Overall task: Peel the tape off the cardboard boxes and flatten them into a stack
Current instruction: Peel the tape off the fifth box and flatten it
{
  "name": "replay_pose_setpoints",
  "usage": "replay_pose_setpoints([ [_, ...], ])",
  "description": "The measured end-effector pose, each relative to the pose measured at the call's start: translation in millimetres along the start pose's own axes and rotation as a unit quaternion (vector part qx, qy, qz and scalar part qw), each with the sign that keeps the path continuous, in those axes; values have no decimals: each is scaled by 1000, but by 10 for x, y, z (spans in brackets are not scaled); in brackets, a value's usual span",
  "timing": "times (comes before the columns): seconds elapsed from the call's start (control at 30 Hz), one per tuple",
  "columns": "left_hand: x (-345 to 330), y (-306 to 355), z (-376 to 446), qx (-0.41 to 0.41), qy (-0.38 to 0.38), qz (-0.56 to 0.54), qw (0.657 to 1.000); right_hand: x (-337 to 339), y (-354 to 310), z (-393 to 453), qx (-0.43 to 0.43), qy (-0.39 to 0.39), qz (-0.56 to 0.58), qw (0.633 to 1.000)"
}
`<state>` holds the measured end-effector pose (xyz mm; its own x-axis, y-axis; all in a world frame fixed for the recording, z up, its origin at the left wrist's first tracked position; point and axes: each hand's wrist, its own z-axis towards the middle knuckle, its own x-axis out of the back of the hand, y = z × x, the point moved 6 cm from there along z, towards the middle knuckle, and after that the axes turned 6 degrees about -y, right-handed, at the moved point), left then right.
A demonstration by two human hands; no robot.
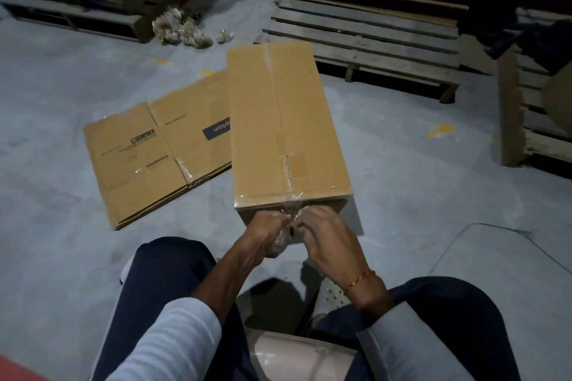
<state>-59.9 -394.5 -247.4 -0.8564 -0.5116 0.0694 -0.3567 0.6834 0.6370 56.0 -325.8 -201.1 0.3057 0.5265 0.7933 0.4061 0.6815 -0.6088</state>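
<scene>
On the grey floor at my left, I see the flattened boxes (154,161) lying in a low stack, touching the upright box (284,124) beside them. At that box's near end, my left hand (267,230) grips a wad of peeled clear tape (280,241), and my right hand (325,238) pinches the strand still stuck to the edge. Farther right stands a wooden pallet (365,40).
</scene>
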Motion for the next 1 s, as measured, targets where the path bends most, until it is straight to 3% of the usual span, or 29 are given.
replay_pose_setpoints([
  [0.13,-2,-29,48,-25,-17,18,999,-27,-15,50,13,46,-1,999],
  [0.23,-8,49,-19,-45,-23,-50,997,-120,-33,91,-11,29,127,991],
  [0.47,-140,-50,5,-31,-49,-100,993,-124,123,136,-124,127,285,942],
  [0.6,-380,-119,-41,15,-88,-215,972,-119,261,179,-193,136,359,903],
  [0.8,-270,-66,63,0,-145,-226,963,-176,547,194,-293,136,391,862],
  [0.87,-198,-49,141,-4,-132,-196,972,-191,576,202,-296,114,360,877],
  [1.0,-137,-41,258,-50,-131,-19,990,-264,550,209,-266,64,346,897],
])
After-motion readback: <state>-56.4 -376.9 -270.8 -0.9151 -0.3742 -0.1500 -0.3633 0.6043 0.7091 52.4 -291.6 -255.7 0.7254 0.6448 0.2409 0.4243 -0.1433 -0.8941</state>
